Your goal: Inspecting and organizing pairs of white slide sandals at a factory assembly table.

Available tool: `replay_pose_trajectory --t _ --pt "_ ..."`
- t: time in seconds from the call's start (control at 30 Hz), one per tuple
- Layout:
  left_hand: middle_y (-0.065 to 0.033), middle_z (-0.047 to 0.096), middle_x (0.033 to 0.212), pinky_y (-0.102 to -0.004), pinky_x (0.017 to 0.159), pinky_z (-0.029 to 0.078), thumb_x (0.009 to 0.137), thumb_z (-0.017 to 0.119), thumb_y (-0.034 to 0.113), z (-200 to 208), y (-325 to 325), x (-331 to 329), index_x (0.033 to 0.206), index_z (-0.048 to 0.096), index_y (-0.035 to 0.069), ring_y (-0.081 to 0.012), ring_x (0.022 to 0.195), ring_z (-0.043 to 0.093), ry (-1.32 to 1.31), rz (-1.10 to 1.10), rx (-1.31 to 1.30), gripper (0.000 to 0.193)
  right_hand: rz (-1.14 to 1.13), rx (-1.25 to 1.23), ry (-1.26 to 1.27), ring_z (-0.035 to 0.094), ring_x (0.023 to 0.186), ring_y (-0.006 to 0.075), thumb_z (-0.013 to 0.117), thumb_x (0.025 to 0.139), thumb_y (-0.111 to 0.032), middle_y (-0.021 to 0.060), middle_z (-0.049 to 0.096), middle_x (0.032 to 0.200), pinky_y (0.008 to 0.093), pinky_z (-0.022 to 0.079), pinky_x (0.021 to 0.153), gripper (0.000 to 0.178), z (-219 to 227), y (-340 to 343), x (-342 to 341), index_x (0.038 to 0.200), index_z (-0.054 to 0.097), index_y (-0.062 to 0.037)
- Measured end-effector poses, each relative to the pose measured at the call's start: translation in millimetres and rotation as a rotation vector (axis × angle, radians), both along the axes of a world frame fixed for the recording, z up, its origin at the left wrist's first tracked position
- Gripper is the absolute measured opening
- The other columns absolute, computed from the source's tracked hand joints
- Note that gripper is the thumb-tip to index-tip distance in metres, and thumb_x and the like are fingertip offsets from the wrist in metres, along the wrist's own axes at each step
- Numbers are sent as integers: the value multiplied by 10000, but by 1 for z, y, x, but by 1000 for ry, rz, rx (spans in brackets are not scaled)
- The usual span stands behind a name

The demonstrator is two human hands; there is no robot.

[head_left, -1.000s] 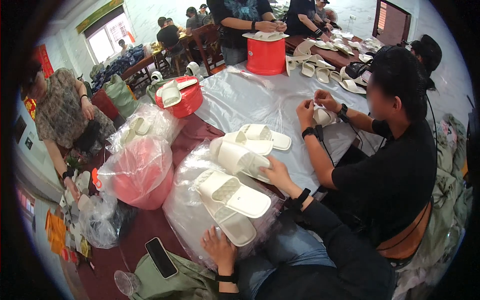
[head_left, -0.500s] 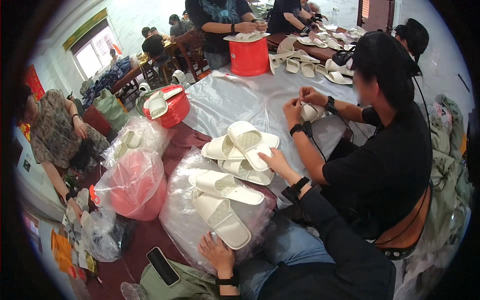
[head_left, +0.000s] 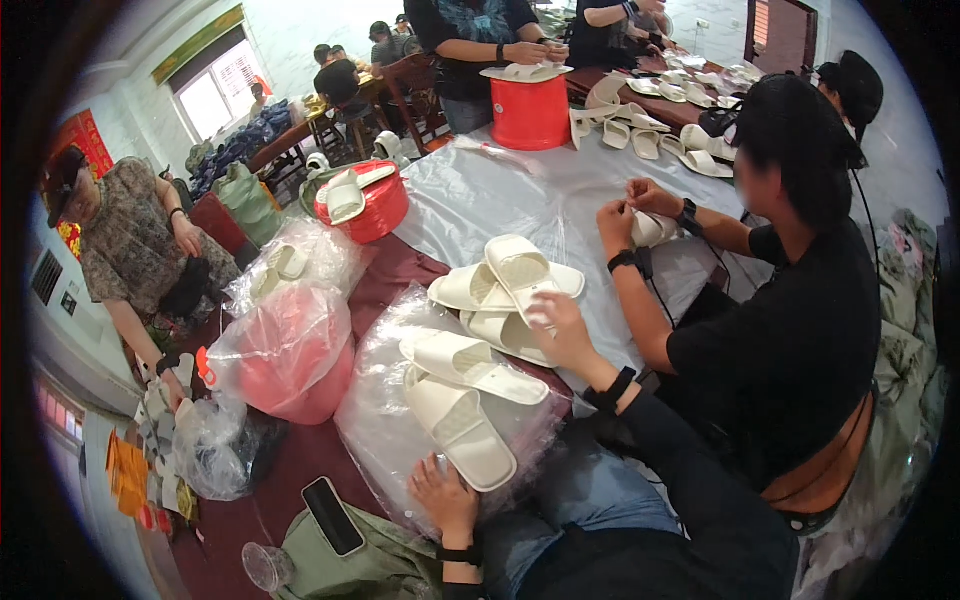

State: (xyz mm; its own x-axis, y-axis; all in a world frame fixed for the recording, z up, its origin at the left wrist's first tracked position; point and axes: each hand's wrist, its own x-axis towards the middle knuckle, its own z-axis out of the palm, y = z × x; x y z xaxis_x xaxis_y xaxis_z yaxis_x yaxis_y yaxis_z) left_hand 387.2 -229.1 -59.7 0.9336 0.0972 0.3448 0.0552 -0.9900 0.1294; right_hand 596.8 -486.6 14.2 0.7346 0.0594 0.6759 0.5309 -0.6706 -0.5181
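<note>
My left hand [head_left: 446,497] lies with its fingers spread on clear plastic bags [head_left: 362,447], at the heel end of a cream slipper [head_left: 462,430]. Another cream slipper [head_left: 470,366] rests partly across that one. Farther off is a small heap of similar slippers, with the topmost slipper [head_left: 520,268] pointing toward me at an angle. Over the near end of this heap is my right hand [head_left: 568,330], its fingers apart and nothing gripped. Whether its fingertips touch the top slipper I cannot tell.
Left of the slippers stands a pink plastic-covered tub [head_left: 300,370]. A phone [head_left: 333,516] lies on green cloth near a clear cup [head_left: 268,567]. Close on my right sits a co-worker [head_left: 780,270]. Red tubs [head_left: 530,112] and more slippers [head_left: 640,130] are farther back.
My right hand has loosened from the top slipper and its fingers have spread. My left hand stays on the plastic. The view has shifted, so the whole scene sits farther right.
</note>
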Motion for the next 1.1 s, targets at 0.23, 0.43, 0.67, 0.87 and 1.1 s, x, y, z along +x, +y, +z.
replay_pose_trajectory --t 0.23,0.43,0.67,0.87,1.1 --pt "-142 450 1287 -557 1046 219 707 620 296 0 -1 0 1049 616 99 -357 1241 347 -10 -7 9 395 271 -549 62 433 1215 221 633 734 -196 34 587 1064 542 233 1062 133 -20 23 0 854 687 -171" --pt "-128 456 1269 -549 1038 234 701 631 295 3 -3 -2 1065 609 115 -351 1226 360 -4 0 14 407 131 -709 -93 365 1279 285 638 731 -261 76 564 1133 591 114 1093 157 -34 24 -3 844 732 -206" --pt "-125 457 1291 -548 1062 183 739 583 287 0 1 -4 1063 618 114 -351 1259 331 15 -19 -45 369 125 -715 -62 361 1292 277 596 766 -229 98 583 1109 590 73 1102 154 -31 35 2 819 730 -175" --pt "-113 476 1244 -549 1041 225 679 662 320 -1 0 2 1061 619 148 -340 1227 361 -19 -15 33 422 -22 -686 -11 326 1317 300 610 758 -243 114 569 1162 598 68 1095 232 -35 28 1 944 702 -138" --pt "-115 463 1266 -551 1041 222 675 642 287 -5 3 -5 1046 621 128 -342 1230 357 -38 -17 21 405 258 -97 350 584 907 313 601 818 -204 140 601 948 383 459 784 211 5 52 -65 989 660 -95"
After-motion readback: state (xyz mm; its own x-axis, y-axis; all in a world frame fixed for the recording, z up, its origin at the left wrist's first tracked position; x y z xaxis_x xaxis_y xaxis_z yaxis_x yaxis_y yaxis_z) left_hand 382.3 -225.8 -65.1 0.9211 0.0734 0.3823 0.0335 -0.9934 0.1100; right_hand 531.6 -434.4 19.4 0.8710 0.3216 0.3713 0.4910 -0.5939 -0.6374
